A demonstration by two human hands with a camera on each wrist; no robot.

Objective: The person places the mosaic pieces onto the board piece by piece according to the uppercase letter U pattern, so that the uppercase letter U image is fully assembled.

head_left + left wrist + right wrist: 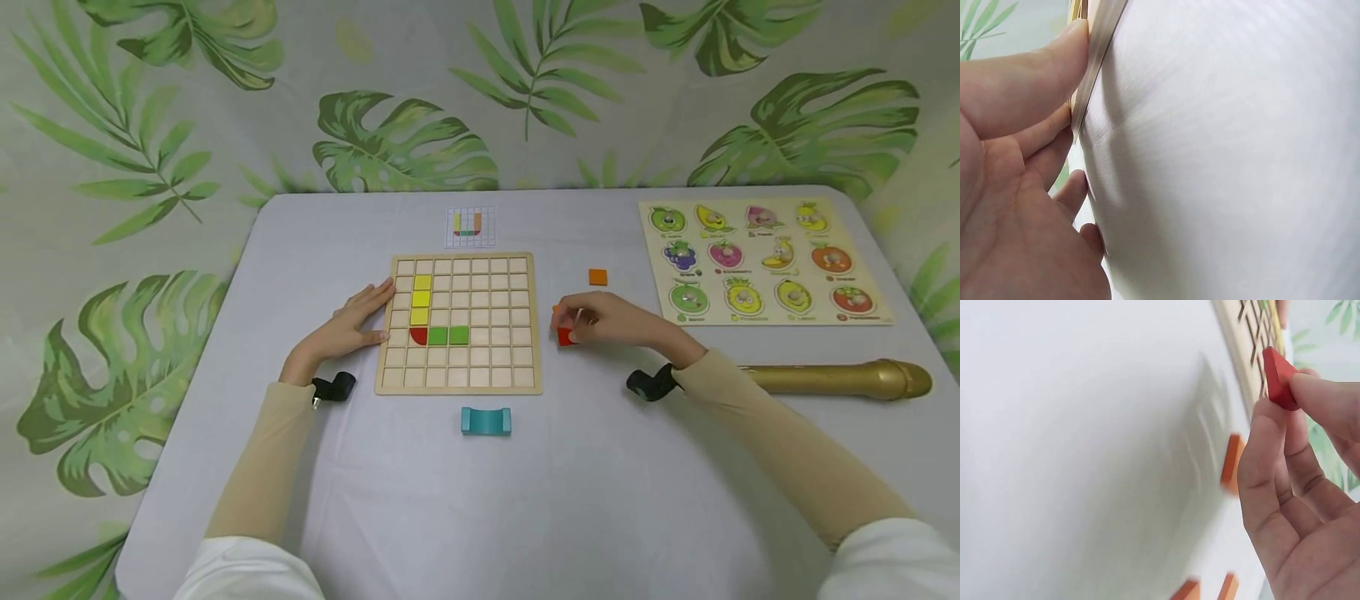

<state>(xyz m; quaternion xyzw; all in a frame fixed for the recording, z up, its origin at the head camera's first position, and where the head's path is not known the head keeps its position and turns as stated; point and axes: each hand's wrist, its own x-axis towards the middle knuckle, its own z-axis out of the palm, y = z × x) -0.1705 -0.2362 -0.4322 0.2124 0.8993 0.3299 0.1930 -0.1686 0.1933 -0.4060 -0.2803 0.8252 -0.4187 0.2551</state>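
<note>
A wooden grid board (501, 357) lies on the table. On its left part are several yellow tiles (421, 297) in a column, a red rounded tile (418, 336) below them and two green tiles (447, 335) beside that. My left hand (345, 325) touches the board's left edge, its fingers extended and the thumb on the rim. To the right of the board, my right hand (611, 319) pinches a red tile (1279, 378) between thumb and fingers, raised off the table in the right wrist view. Orange tiles (1231, 462) lie near that hand, one (597, 277) just behind it.
A small pattern card (470, 227) lies behind the board. In front stands a teal curved block (486, 422). A fruit puzzle board (765, 315) is at the back right, with a gold rod-like object (832, 380) partly behind the right forearm. Leaf-patterned cloth (405, 142) hangs behind.
</note>
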